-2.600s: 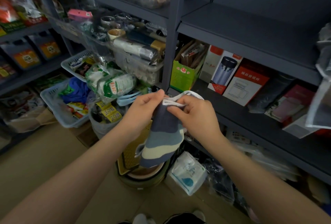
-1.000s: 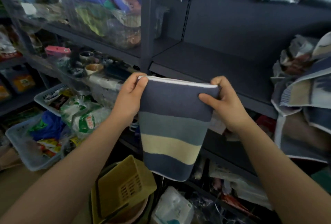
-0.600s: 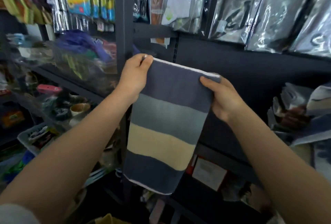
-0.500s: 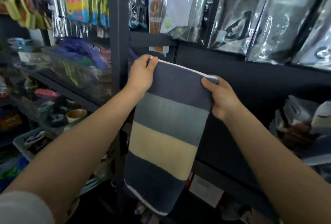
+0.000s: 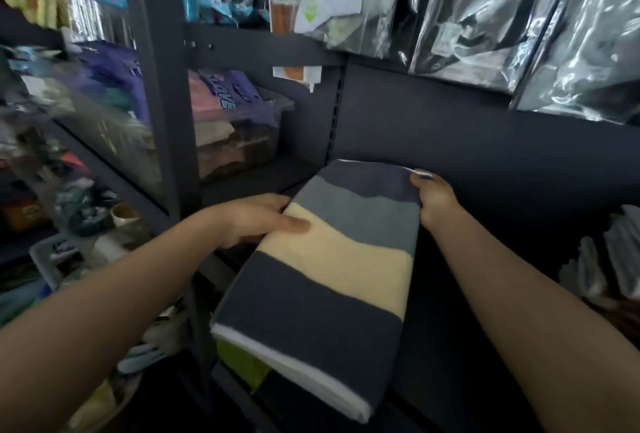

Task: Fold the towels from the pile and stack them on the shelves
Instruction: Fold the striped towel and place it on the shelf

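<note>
Head view: a folded terry towel striped navy, grey-green and cream [image 5: 332, 259] lies partly on the dark metal shelf [image 5: 485, 190], its near end overhanging. The left hand [image 5: 256, 223] pinches its left edge; the right hand [image 5: 433, 204] grips the far corner. It looks light and limp, so holding opposite edges should keep the fold.

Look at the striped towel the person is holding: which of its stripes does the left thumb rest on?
The pale yellow stripe. The left hand lays its thumb on it; the others are grey-blue or dark navy.
</note>
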`<state>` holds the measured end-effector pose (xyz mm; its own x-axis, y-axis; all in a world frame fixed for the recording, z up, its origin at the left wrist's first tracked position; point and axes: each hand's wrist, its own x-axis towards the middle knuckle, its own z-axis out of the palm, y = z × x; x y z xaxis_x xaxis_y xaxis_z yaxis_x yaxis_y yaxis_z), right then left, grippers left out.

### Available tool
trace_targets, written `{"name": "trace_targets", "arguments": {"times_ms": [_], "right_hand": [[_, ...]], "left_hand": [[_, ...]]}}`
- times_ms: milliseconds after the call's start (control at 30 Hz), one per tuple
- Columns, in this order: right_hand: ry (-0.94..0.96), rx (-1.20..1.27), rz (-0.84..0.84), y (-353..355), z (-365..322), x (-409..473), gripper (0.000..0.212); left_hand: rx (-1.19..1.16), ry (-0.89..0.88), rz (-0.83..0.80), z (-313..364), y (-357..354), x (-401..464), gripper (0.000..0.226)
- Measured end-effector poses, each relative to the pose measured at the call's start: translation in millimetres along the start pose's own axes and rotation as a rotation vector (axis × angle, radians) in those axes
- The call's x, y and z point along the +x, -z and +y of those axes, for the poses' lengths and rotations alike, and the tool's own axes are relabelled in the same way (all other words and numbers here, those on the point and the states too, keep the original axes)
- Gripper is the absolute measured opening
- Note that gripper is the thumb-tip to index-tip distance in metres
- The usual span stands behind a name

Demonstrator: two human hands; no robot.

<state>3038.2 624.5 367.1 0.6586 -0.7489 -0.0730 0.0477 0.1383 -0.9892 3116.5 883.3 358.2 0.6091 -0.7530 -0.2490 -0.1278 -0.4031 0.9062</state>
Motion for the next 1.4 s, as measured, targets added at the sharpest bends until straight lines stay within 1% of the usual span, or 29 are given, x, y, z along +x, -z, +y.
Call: {"name": "trace_targets", "arguments": {"times_ms": [33, 67, 133, 167, 200, 233, 300, 367, 400, 467, 533, 567, 667, 700, 833, 867, 933, 1000, 1033, 1067, 1100, 1133, 1167, 1200, 1233, 1267, 1300, 1333, 1400], "right_hand": [[0.003, 0.031, 0.018, 1.9, 0.6, 7.8, 0.022], [0.005, 0.061, 0.039, 1.3, -0.2, 11.1, 0.016], [0.059, 0.008, 0.059, -1.3, -0.2, 17.5, 0.013], [0.107, -0.097, 0.071, -4.1, 0.7, 17.1, 0.013], [0.141, -0.236, 0.076, -6.7, 2.7, 14.1, 0.016], [0.175, -0.38, 0.085, -8.5, 5.6, 11.4, 0.026], [0.161, -0.594, 0.078, -12.9, 9.9, -1.1, 0.049], [0.177, -0.821, 0.071, -18.8, 14.4, -16.2, 0.068], [0.202, -0.941, 0.051, -22.8, 16.4, -26.1, 0.072], [0.218, -1.052, -0.028, -32.0, 21.8, -43.2, 0.073], [0.149, -1.075, -0.079, -40.5, 26.9, -62.9, 0.069], [0.16, -1.092, -0.087, -43.8, 31.0, -73.2, 0.065], [0.326, -1.044, -0.051, -49.7, 46.0, -98.4, 0.048], [0.36, -1.042, -0.047, -51.1, 49.6, -105.3, 0.046], [0.348, -1.244, -0.125, -56.1, 54.5, -114.3, 0.054], [0.334, -1.277, -0.149, -55.7, 54.9, -112.3, 0.057], [0.304, -1.297, -0.196, -52.1, 55.5, -105.1, 0.062], [0.311, -1.33, -0.203, -43.7, 53.5, -99.2, 0.057], [0.337, -1.347, -0.18, -38.4, 50.5, -97.7, 0.052], [0.39, -1.334, -0.151, -33.1, 46.3, -96.6, 0.046], [0.479, -1.284, -0.135, -29.8, 42.2, -95.5, 0.04], [0.583, -1.205, -0.149, -28.0, 38.6, -95.1, 0.035], [0.663, -1.15, -0.204, -28.0, 35.3, -93.5, 0.032], [0.708, -1.154, -0.293, -29.3, 33.3, -90.7, 0.032], [0.702, -1.204, -0.409, -31.5, 32.4, -87.1, 0.037], [0.646, -1.281, -0.526, -33.8, 32.9, -83.3, 0.044], [0.582, -1.358, -0.614, -35.7, 34.3, -79.1, 0.052], [0.543, -1.418, -0.658, -36.3, 35.6, -74.0, 0.057], [0.515, -1.49, -0.635, -33.5, 37.4, -61.9, 0.064]], "left_hand": [[-0.009, -0.05, 0.022, 1.7, -2.1, 0.3, 0.032], [0.029, -0.115, 0.118, 4.9, -2.9, 2.8, 0.03], [0.26, -0.206, 0.354, 11.9, 1.9, 14.7, 0.037], [0.387, -0.202, 0.404, 13.9, 4.7, 20.0, 0.045], [0.475, -0.176, 0.402, 13.2, 7.2, 24.1, 0.052], [0.531, -0.136, 0.365, 9.1, 9.0, 26.5, 0.057], [0.635, -0.092, 0.317, -2.7, 10.0, 21.8, 0.061], [0.711, -0.102, 0.354, -13.7, 10.1, 5.7, 0.061], [0.738, -0.12, 0.396, -18.7, 10.5, -5.3, 0.059], [0.792, -0.169, 0.472, -28.0, 10.4, -30.7, 0.052], [0.849, -0.244, 0.53, -38.1, 8.0, -55.6, 0.049], [0.866, -0.27, 0.536, -43.1, 5.5, -67.0, 0.049], [0.896, -0.313, 0.521, -60.8, 0.3, -86.0, 0.047], [0.896, -0.33, 0.535, -65.0, -1.2, -87.1, 0.045], [0.809, -0.399, 0.649, -69.6, 5.5, -82.2, 0.027], [0.84, -0.426, 0.646, -68.6, 9.0, -80.8, 0.025], [1.02, -0.426, 0.632, -66.2, 13.9, -78.4, 0.022], [1.249, -0.385, 0.603, -58.3, 10.1, -82.9, 0.012], [1.307, -0.399, 0.605, -53.7, 6.8, -82.6, 0.006], [1.334, -0.43, 0.609, -46.5, 2.6, -82.1, 0.01], [1.33, -0.514, 0.607, -40.3, -2.5, -76.8, 0.02], [1.262, -0.55, 0.529, -30.1, -9.0, -72.9, 0.03], [1.17, -0.575, 0.467, -21.0, -15.7, -66.2, 0.035], [1.111, -0.476, 0.355, -12.6, -21.4, -61.0, 0.037], [1.087, -0.324, 0.218, -7.2, -25.4, -55.3, 0.044], [1.097, -0.197, 0.122, -4.3, -30.4, -49.5, 0.055], [1.104, -0.12, 0.092, -5.4, -35.2, -44.8, 0.068], [1.11, -0.084, 0.1, -8.7, -37.9, -41.0, 0.08], [1.112, -0.055, 0.134, -14.9, -39.7, -38.6, 0.102]]}}
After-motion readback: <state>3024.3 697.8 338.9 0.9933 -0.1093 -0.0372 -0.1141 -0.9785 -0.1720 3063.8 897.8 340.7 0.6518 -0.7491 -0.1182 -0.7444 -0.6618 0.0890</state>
